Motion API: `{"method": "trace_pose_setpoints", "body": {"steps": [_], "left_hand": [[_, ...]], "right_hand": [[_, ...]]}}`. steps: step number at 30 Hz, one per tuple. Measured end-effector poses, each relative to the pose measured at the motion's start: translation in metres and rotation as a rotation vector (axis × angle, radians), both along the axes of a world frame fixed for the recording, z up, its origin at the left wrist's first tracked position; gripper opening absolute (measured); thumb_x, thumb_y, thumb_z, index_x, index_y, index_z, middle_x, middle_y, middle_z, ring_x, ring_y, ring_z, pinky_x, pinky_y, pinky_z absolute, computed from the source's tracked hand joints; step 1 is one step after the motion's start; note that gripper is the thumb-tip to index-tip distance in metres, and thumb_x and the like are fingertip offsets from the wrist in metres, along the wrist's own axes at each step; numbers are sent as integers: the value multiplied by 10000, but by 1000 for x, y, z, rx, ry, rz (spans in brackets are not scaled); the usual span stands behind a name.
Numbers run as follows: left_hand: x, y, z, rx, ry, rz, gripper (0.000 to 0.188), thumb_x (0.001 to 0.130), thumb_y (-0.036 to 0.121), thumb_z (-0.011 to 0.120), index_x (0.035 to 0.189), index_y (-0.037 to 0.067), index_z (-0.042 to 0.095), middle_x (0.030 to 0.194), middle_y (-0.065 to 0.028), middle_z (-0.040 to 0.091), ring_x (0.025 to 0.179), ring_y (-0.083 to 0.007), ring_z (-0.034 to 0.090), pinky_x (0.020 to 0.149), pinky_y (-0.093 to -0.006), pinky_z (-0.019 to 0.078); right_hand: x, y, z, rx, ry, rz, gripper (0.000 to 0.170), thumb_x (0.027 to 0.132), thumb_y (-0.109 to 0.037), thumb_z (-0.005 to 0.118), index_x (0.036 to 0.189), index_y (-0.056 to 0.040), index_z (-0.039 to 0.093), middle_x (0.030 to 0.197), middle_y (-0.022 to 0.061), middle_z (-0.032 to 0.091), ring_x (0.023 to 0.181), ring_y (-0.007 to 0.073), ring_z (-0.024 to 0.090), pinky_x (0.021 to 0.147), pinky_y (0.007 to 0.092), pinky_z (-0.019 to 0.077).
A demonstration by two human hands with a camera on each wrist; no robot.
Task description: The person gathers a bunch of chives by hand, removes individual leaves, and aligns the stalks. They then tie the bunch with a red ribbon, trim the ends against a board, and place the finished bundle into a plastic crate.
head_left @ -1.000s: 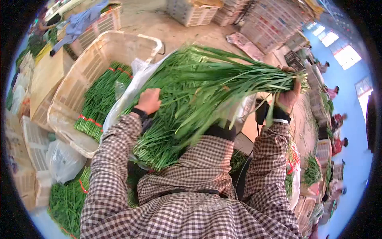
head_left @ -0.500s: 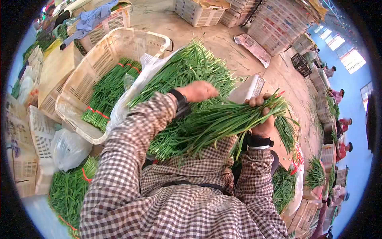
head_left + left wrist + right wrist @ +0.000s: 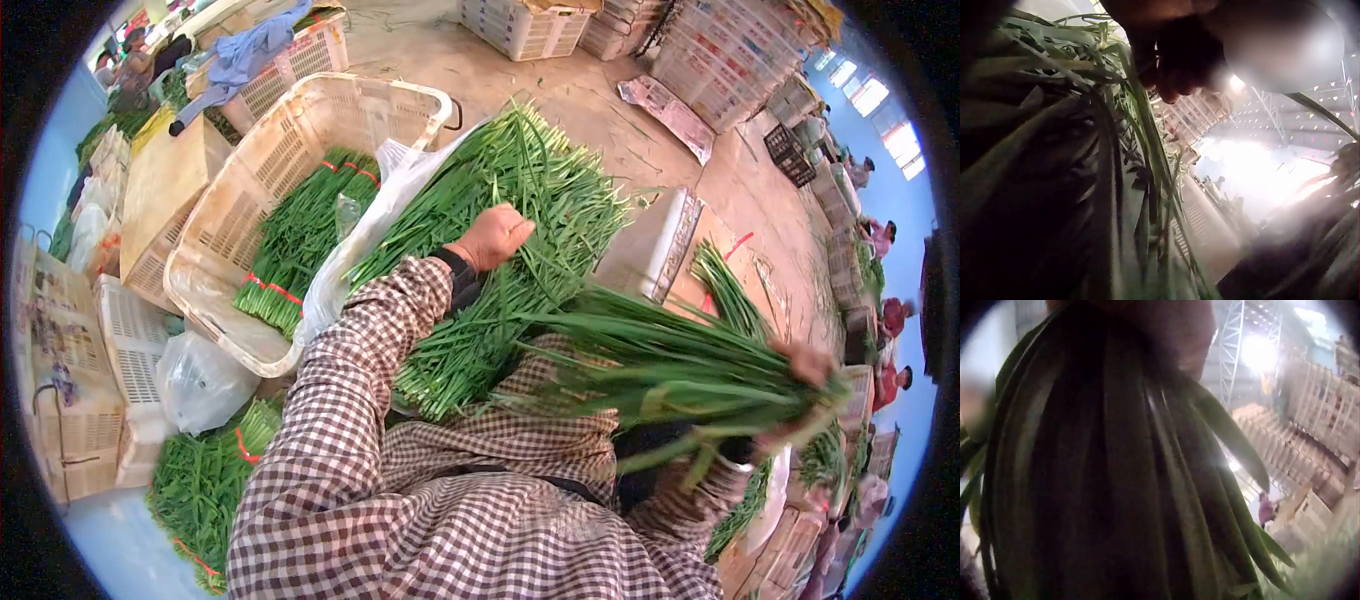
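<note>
In the head view my right hand (image 3: 806, 364), blurred, grips a loose bunch of garlic chives (image 3: 680, 365) at its stem end, the long leaves hanging toward my lap. Those leaves fill much of the right wrist view. My left hand (image 3: 494, 237) has its fingers curled above a large pile of loose chives (image 3: 560, 190) on white plastic sheeting (image 3: 335, 265). In the left wrist view its fingers (image 3: 1175, 87) are dark, with chive leaves (image 3: 1154, 150) close below. A smaller bunch of chives (image 3: 735, 295) with red ties lies on a cardboard surface at the right.
A large crate (image 3: 195, 285) on the left holds several tied chive bundles (image 3: 300, 235). A clear plastic bag (image 3: 200, 380) and more chives (image 3: 210, 490) lie nearby. Stacked crates (image 3: 735, 60) stand at the back; people (image 3: 890, 385) are along the right.
My right hand has swung the gripped bunch outward to the right and lower. My left hand has drawn back from the bunch to over the pile. The smaller bunch at the right has come into fuller view.
</note>
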State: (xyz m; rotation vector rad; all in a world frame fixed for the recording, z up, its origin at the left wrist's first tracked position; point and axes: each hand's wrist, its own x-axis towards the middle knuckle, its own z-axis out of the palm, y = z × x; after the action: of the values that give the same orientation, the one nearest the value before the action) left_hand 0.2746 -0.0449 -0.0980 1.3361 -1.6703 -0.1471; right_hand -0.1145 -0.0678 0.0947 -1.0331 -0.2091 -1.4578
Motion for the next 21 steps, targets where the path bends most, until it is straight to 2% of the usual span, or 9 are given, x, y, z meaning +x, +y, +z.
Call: {"method": "trace_pose_setpoints", "body": {"steps": [4,7,10,12,15,16,17,19,21], "left_hand": [[11,7,47,-74,516,122,352,916,210,470,599,59,487,587,-62,508,622,-240,508,626,-371,423],[35,-9,105,-458,997,-22,343,912,242,436,614,73,449,589,-57,464,653,-219,513,658,-360,435],[65,-17,163,-656,1547,-411,338,882,268,465,610,77,406,593,-67,438,712,-266,543,704,-415,455],[36,-21,223,-601,1882,-291,297,868,263,467,637,78,449,613,-87,474,715,-257,554,705,-414,483],[-50,-62,233,-848,478,49,163,716,226,607,736,77,544,640,-73,531,548,-212,513,520,-341,440],[-91,-84,235,-826,104,105,193,698,221,623,786,60,564,676,-84,554,579,-223,536,530,-344,448],[-132,-108,237,-851,-248,131,239,680,215,639,836,43,583,712,-95,578,611,-233,560,541,-347,457],[-265,-158,249,-819,-442,-86,297,734,232,608,921,1,600,814,-140,617,774,-272,620,665,-385,492],[-365,-167,255,-635,-236,-427,309,806,246,579,975,-10,607,886,-161,631,839,-260,622,715,-381,499]], "right_hand": [[-93,7,48,72,-152,153,277,644,18,591,829,-148,469,782,-44,493,799,121,513,879,333,362],[-131,14,22,211,-365,-357,311,633,-18,646,883,-132,499,861,-3,514,834,126,523,878,307,385],[-140,46,-8,252,-28,-48,306,750,-101,678,992,-93,490,915,1,515,939,171,514,937,370,409],[-157,44,-35,407,-200,64,326,778,-84,653,1057,-78,486,904,3,511,950,177,498,947,385,397],[-157,61,-43,319,-152,22,345,793,-86,647,1092,-72,475,913,0,483,949,188,473,968,382,355],[-168,69,-43,344,-120,-142,356,779,-88,658,1073,-76,458,923,1,478,929,176,484,980,398,344],[-168,77,-40,311,-171,-56,371,782,-98,661,1096,-75,466,928,-1,481,937,175,485,981,399,342],[-168,88,-29,253,-196,-10,397,785,-110,664,1134,-73,478,938,-5,486,950,174,485,988,404,334],[-179,92,-30,181,-200,-59,395,807,-139,651,1157,-81,476,952,-7,489,964,177,484,994,418,319]]}}
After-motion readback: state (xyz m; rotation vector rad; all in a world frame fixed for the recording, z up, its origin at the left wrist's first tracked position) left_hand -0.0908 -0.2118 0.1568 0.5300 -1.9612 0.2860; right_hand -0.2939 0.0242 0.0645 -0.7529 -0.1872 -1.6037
